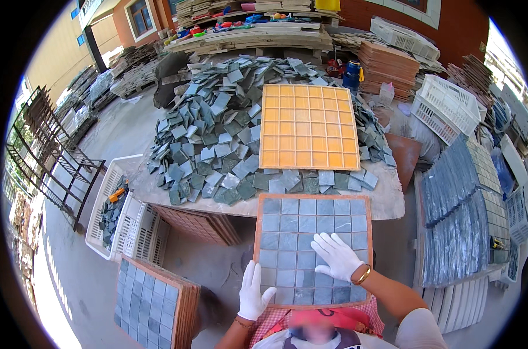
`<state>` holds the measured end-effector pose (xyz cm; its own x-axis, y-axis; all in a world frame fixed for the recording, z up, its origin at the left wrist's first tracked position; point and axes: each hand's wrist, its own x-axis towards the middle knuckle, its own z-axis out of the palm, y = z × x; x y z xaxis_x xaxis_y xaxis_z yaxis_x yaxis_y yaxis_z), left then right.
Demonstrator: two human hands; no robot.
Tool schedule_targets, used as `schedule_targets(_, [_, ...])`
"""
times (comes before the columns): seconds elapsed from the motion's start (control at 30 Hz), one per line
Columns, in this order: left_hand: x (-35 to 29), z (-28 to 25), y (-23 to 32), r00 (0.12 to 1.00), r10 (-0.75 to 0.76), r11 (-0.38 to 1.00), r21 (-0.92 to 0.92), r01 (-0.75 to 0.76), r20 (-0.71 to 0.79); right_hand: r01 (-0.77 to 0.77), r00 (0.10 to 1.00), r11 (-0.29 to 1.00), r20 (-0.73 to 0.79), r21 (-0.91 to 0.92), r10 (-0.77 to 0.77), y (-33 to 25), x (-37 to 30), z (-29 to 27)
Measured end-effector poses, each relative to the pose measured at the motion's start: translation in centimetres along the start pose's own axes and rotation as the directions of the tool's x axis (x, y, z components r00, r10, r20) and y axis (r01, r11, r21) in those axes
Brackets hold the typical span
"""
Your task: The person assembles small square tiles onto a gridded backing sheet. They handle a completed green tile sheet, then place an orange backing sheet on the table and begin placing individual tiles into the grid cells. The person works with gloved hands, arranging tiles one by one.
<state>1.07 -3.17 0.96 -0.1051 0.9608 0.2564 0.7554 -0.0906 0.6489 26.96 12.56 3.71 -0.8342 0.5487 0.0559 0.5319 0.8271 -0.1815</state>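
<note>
A reddish-brown tray (pixel 313 196) is filled with square grey-blue stone tiles (pixel 287 241) set in rows, and it lies in front of my body by the table's near edge. My right hand (pixel 338 257), in a white glove, rests flat on the tiles right of the middle, fingers spread. At the tray's lower left edge is my left hand (pixel 253 294), also gloved, with its fingers stretched along the rim and the thumb apart. Neither hand holds anything. Beyond the tray, a yellow gridded mould (pixel 309 128) lies over a large heap of loose tiles (pixel 217 134).
The pale work table (pixel 386 200) carries the heap. A stack of tile-filled trays (pixel 150 302) stands at lower left, near white plastic crates (pixel 137 224). Wrapped tile stacks (pixel 456 215) rise on the right. A blue jug (pixel 352 75) stands behind the mould; a metal rack (pixel 54 157) is far left.
</note>
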Motion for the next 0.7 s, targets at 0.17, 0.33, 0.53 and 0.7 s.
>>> schedule_targets(0.17, [0.3, 1.1, -3.9, 0.906, -0.422, 0.695, -0.657, 0.291, -0.045, -0.199, 0.960, 0.950, -0.145, 0.240, 0.238, -2.3, -10.9, 0.5])
schedule_targets(0.33, [3.7, -0.5, -5.7, 0.789, -0.532, 0.436, -0.699, 0.567, 0.308, -0.508, 0.370, 0.188, 0.016, 0.841, 0.929, -1.4, -17.8, 4.5])
schedule_targets(0.53, [6.6, -0.3, -5.0, 0.804, -0.453, 0.583, -0.554, 0.595, 0.385, -0.573, 0.480, 0.471, -0.192, 0.671, 0.856, -0.6, -14.7, 5.5])
schedule_targets(0.7, [6.2, 0.4, -4.0, 0.793, -0.388, 0.401, -0.689, 0.604, 0.470, -0.361, 0.388, 0.279, -0.128, 0.890, 0.913, -1.8, -14.7, 4.2])
